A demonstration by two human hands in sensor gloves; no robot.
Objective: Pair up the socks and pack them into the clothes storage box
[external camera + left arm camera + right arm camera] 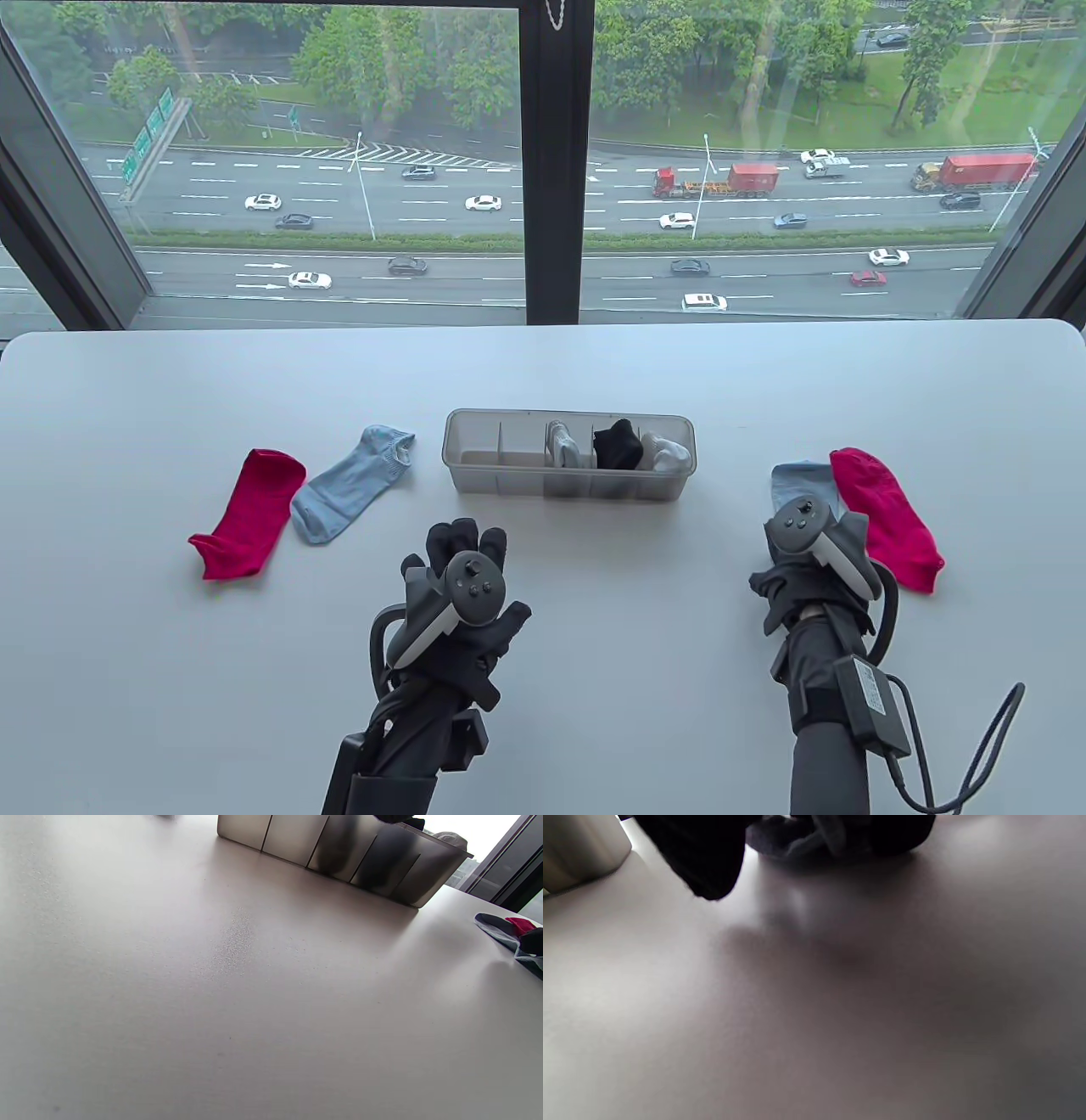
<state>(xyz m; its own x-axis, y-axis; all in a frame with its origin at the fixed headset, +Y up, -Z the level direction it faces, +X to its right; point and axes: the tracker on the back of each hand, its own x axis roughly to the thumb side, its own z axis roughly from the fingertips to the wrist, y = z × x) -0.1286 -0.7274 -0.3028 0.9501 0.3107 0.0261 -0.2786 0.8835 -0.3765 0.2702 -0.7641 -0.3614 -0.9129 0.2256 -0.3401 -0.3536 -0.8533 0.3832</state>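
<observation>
A clear divided storage box (496,480) stands mid-table; its right compartments hold a grey-white pair (563,445), a black pair (618,446) and a white pair (667,454). A red sock (250,514) and a light blue sock (352,484) lie flat to its left. To its right lie another red sock (887,518) and another light blue sock (797,478). My right hand (806,531) sits on that blue sock. In the right wrist view the sock fabric (806,838) looks bunched under curled fingers (704,866). My left hand (467,543) is spread flat in front of the box, holding nothing.
The white table's far edge (543,327) runs along a large window. A cable (959,764) trails from my right forearm at the near right. The box's near wall (297,840) shows in the left wrist view.
</observation>
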